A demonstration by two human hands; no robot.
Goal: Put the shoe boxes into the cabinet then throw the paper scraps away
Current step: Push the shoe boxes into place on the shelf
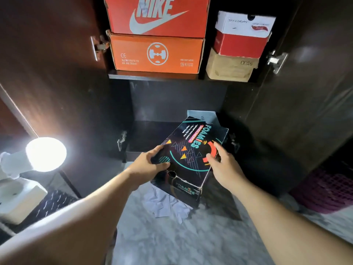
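A black shoe box [193, 150] with "Foamies" lettering is tilted at the front edge of the cabinet's lower shelf [145, 132], its far end inside. My left hand [150, 165] grips its near left corner. My right hand [221, 161] presses on its right edge, fingers spread on the lid. Behind it a pale blue box [202, 115] stands on the same shelf. White paper scraps [166, 205] lie on the marble floor under the box.
The upper shelf holds an orange Nike box [156, 16] on another orange box [156, 54], and a white-lidded red box [242, 33] on a tan one [229, 69]. Both cabinet doors stand open. A lit bulb [45, 153] glows at left; a maroon basket [324, 190] sits at right.
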